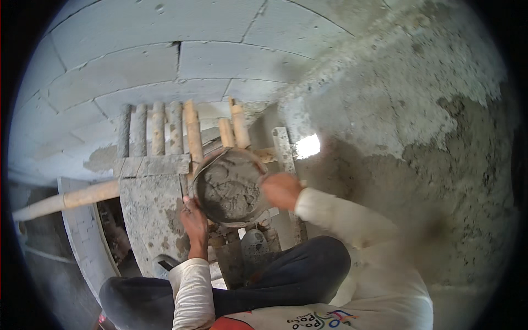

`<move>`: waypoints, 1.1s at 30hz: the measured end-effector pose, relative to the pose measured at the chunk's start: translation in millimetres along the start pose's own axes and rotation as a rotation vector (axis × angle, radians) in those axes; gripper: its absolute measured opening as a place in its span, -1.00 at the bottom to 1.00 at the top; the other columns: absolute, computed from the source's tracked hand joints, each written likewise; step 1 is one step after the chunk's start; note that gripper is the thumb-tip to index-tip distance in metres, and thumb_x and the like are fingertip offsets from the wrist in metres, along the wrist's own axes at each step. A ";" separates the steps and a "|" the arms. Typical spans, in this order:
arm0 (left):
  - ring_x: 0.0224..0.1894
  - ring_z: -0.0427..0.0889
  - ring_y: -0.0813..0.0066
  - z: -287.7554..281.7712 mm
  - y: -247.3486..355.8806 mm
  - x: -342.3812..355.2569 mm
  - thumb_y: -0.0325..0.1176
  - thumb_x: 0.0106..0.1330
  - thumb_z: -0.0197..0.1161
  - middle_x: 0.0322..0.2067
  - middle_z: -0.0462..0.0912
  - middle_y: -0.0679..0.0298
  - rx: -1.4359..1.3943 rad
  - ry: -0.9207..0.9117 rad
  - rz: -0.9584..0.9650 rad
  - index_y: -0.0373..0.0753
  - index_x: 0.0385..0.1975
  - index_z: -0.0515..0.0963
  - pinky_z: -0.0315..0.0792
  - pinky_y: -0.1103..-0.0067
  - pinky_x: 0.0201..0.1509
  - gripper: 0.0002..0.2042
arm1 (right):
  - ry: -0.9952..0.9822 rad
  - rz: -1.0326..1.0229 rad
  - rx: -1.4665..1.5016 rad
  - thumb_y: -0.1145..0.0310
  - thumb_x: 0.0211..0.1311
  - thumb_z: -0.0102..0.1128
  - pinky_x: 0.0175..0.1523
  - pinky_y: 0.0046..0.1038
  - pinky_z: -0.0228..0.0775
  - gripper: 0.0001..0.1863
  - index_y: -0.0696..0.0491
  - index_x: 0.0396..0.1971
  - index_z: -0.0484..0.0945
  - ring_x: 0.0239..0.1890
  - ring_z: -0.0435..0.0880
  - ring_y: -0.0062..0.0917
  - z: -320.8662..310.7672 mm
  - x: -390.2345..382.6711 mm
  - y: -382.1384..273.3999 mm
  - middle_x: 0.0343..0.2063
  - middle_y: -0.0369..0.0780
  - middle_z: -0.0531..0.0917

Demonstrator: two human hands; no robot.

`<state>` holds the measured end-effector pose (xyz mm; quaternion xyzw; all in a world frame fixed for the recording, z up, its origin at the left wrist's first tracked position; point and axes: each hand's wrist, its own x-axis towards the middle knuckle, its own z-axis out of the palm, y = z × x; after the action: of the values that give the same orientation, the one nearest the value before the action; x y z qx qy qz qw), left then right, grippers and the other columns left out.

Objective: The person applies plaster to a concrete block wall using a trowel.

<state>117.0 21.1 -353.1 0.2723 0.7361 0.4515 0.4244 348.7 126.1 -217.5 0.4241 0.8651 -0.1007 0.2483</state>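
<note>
A round bucket stands in front of me, with wet grey mortar inside. My left hand is closed at the bucket's near left side, its fingers up by the rim. On the right side, my right hand is closed at the rim, slightly blurred; its fingertips are partly hidden. A tool with a black handle lies close to my left forearm, on a mortar-stained board.
Bamboo poles form a platform against the pale block wall. To the right rises a rough wall with patches of wet plaster. A long bamboo pole sticks out left. A narrow plank stands right of the bucket.
</note>
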 end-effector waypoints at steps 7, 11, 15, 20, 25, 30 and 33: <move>-0.49 0.37 0.37 -3.3 -5.4 0.2 0.03 0.62 -0.22 -0.60 0.46 0.18 0.140 -0.010 -0.114 -0.44 -0.48 0.49 0.30 0.34 -0.33 -0.37 | 0.121 -0.045 0.109 0.36 0.10 0.16 -0.18 -0.10 0.54 -0.78 0.17 -0.31 0.64 -0.35 0.72 -0.12 -1.2 -32.6 11.4 -0.38 -0.03 0.70; -0.49 0.34 0.29 -3.2 -5.4 2.2 0.03 0.62 -0.24 -0.61 0.44 0.14 0.081 0.015 -0.088 -0.43 -0.48 0.47 0.31 0.30 -0.30 -0.38 | 0.126 -0.048 0.152 0.37 0.10 0.11 -0.21 -0.10 0.53 -0.73 0.18 -0.23 0.61 -0.36 0.71 -0.11 -11.1 -48.4 14.8 -0.40 -0.02 0.70; -0.48 0.31 0.35 -1.3 -3.3 1.7 0.15 0.57 -0.19 -0.64 0.40 0.20 0.022 0.028 -0.112 -0.38 -0.52 0.49 0.30 0.34 -0.31 -0.33 | 0.054 -0.108 0.077 0.36 0.12 0.13 -0.22 -0.09 0.52 -0.79 0.19 -0.36 0.63 -0.41 0.70 -0.10 -5.0 -28.7 0.4 -0.49 -0.04 0.69; -0.50 0.30 0.36 -0.7 -5.0 0.3 0.15 0.58 -0.19 -0.65 0.40 0.20 -0.014 0.066 -0.025 -0.40 -0.53 0.48 0.31 0.34 -0.31 -0.32 | 0.240 -0.081 0.024 0.35 0.19 0.13 -0.25 -0.08 0.51 -0.80 0.16 -0.50 0.63 -0.45 0.68 -0.11 -28.3 -40.0 29.0 -0.52 -0.05 0.68; -0.50 0.23 0.38 -2.3 -5.8 0.0 0.20 0.57 -0.22 -0.67 0.31 0.24 -0.035 0.013 -0.027 -0.41 -0.54 0.44 0.25 0.34 -0.36 -0.29 | 0.203 0.071 0.009 0.35 0.33 0.07 -0.27 -0.07 0.51 -0.75 0.11 -0.47 0.66 -0.46 0.69 -0.16 -24.5 -51.6 44.6 -0.49 -0.05 0.67; -0.49 0.20 0.42 -8.6 -4.3 -5.0 0.24 0.56 -0.24 -0.65 0.29 0.24 -0.048 -0.008 -0.008 -0.38 -0.54 0.39 0.20 0.38 -0.38 -0.29 | -0.058 -0.113 0.797 0.19 0.29 0.19 -0.21 -0.12 0.54 -0.72 0.10 -0.41 0.67 -0.42 0.68 -0.17 82.1 17.9 -5.9 -0.49 -0.06 0.68; -0.42 0.39 0.34 -12.1 -9.7 -5.1 0.23 0.55 -0.21 -0.59 0.47 0.13 0.066 -0.010 -0.032 -0.44 -0.42 0.55 0.35 0.35 -0.23 -0.27 | 0.112 -0.084 0.502 0.14 0.28 0.22 -0.15 -0.14 0.54 -0.70 0.12 -0.37 0.66 -0.37 0.69 -0.16 115.8 18.5 -8.3 -0.48 -0.02 0.66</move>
<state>108.9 7.5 -357.0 0.2764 0.7527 0.4189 0.4261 372.5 89.0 -326.5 0.4411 0.8422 -0.2989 0.0827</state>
